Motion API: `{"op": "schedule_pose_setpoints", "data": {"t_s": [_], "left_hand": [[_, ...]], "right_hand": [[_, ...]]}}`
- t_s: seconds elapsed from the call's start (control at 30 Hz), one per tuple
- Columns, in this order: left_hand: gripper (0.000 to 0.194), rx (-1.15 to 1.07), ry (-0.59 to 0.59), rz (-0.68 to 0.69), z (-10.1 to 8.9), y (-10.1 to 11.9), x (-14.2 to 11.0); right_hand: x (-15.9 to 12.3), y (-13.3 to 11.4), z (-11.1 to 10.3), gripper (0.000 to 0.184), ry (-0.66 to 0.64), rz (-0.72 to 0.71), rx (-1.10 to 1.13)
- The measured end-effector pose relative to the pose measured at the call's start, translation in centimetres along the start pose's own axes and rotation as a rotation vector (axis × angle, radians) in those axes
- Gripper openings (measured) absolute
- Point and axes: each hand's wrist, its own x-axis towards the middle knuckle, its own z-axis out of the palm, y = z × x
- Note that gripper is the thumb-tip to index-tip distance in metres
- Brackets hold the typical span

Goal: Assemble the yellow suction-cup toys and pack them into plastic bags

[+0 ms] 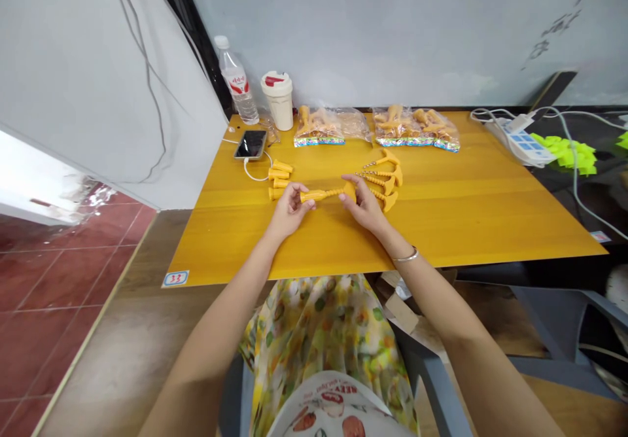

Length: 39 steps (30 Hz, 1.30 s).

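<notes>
Above the near middle of the table, my left hand pinches an orange plastic sleeve. Closed on the handle of an orange T-handled spiral screw is my right hand. The screw's shaft lines up with the sleeve, and its tip is hidden at the sleeve's end. Several similar T-handled screws with metal spiral tips lie just beyond my right hand. Beyond my left hand is a small group of orange sleeves.
Bagged orange parts and a second pair of bags lie along the wall. At the back left stand a water bottle, a lidded cup and a cabled phone. A power strip with cables sits right.
</notes>
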Motion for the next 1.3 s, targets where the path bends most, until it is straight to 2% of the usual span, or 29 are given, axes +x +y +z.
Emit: {"op": "schedule_pose_setpoints", "data": {"t_s": [0.07,0.13,0.2,0.27,0.37,0.43,0.5,0.6,0.67,0.77,0.83,0.93,1.0,1.13,1.3], "left_hand": [[0.047,-0.019,0.004,-0.014,-0.2,0.2,0.0],[0.047,-0.022,0.001,-0.009,-0.3,0.3,0.0],[0.046,0.0,-0.01,0.016,-0.4,0.1,0.0],[0.045,0.045,-0.019,0.059,-0.5,-0.1,0.1],[0.041,0.144,-0.027,0.138,-0.4,-0.2,0.0],[0.04,0.195,-0.035,0.169,-0.4,-0.2,-0.1],[0.04,0.217,-0.065,0.17,-0.3,-0.2,-0.2],[0.041,0.22,-0.103,0.159,-0.1,-0.1,-0.3],[0.041,0.218,-0.098,0.154,-0.1,-0.1,-0.3],[0.043,0.2,-0.06,0.139,-0.1,-0.1,-0.1],[0.045,0.157,-0.04,0.109,-0.2,0.0,0.0],[0.046,0.058,-0.035,0.043,-0.2,0.2,-0.1],[0.047,0.011,-0.036,0.008,-0.2,0.4,-0.1],[0.048,0.003,-0.046,-0.008,-0.2,0.6,-0.2],[0.046,0.082,-0.053,0.036,-0.2,0.3,-0.4]], "right_hand": [[-0.2,0.0,-0.3,0.08,-0.085,-0.05,-0.072],[-0.2,0.1,-0.6,0.074,-0.116,-0.072,-0.17],[-0.1,0.2,-0.8,0.059,-0.1,-0.064,-0.314],[0.0,0.3,-1.0,0.051,-0.072,-0.051,-0.481],[0.1,0.2,-1.0,0.058,0.014,-0.054,-0.642],[0.1,-0.1,-0.9,0.07,0.061,-0.043,-0.596],[0.1,-0.6,-0.8,0.077,0.05,0.047,-0.433],[0.2,-1.1,-0.6,0.079,-0.06,0.277,-0.158],[0.3,-1.1,-0.4,0.077,-0.061,0.323,-0.056],[0.3,-0.8,-0.2,0.068,0.106,0.184,-0.024],[0.1,-0.7,-0.4,0.065,0.154,0.037,-0.081],[-0.2,-0.8,-1.1,0.067,0.011,-0.215,-0.273],[-0.3,-0.9,-1.5,0.07,-0.086,-0.29,-0.42],[0.0,-0.7,-1.5,0.072,-0.109,-0.207,-0.608],[0.2,-0.1,-1.1,0.069,-0.106,-0.075,-0.752]]}}
